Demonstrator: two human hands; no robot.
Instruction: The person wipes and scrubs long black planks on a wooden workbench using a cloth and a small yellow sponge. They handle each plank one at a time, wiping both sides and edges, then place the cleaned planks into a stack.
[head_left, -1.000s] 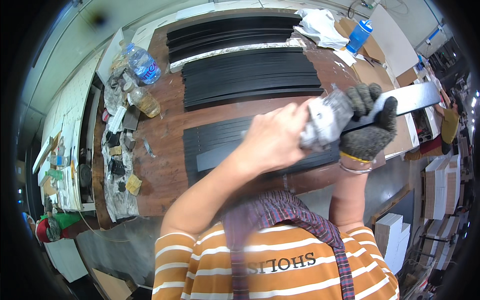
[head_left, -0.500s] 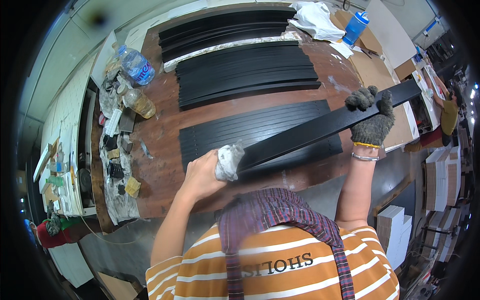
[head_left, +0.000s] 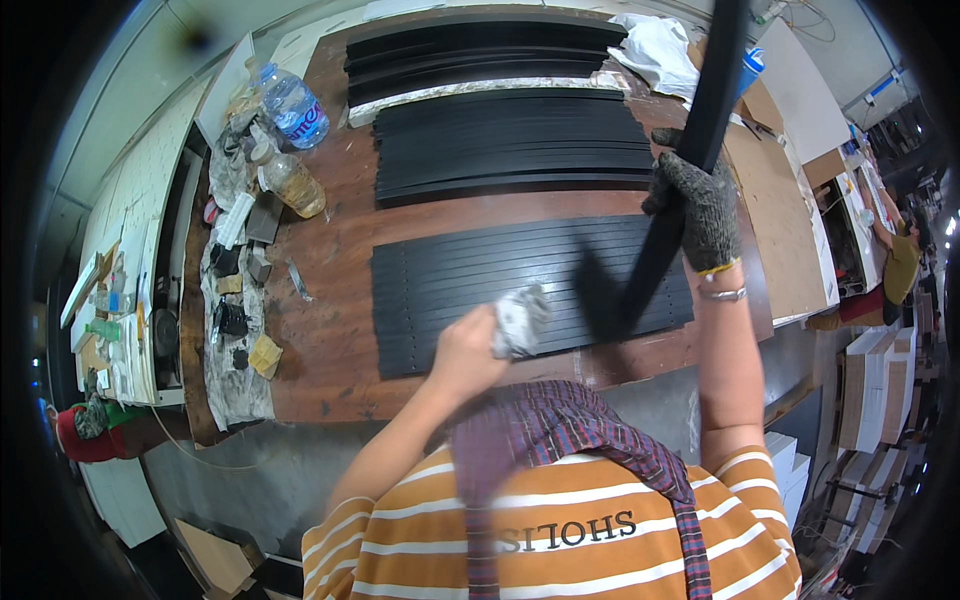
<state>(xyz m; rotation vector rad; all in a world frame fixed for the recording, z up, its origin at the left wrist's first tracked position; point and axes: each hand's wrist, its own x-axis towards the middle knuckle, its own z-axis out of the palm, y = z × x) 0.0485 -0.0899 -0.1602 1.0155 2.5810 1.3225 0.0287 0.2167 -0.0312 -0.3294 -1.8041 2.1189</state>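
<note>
a black strip (head_left: 713, 100) is held up on a steep slant above the table (head_left: 335, 335), its top end running out of view and its low end over the near row (head_left: 450, 275) of black strips; whether that end touches the row i cannot tell. a dark shadow falls on the row beside it. the right hand (head_left: 704, 203), in a grey glove with a yellow cuff, has its fingers closed round the strip about midway along the part in view, with a bangle (head_left: 724, 294) at the wrist. the left hand (head_left: 468, 352) is bare and a little blurred, fingers curled round a wadded grey-white rag (head_left: 521, 322). the rag shows against the near edge of the row, but contact is unclear.

beyond the row lies a middle stack (head_left: 510, 150) of black strips, then a far stack (head_left: 480, 52), with a pale bar (head_left: 480, 94) along its near side. a white cloth (head_left: 655, 52) sits right of the far stack, and a blue bottle (head_left: 751, 70) stands partly behind the held strip. along the table's left side are a large clear bottle (head_left: 293, 108), a smaller one (head_left: 290, 184) with yellowish liquid, and a yellow sponge (head_left: 265, 356). far right, a person in an olive top (head_left: 900, 262) is partly in view.
</note>
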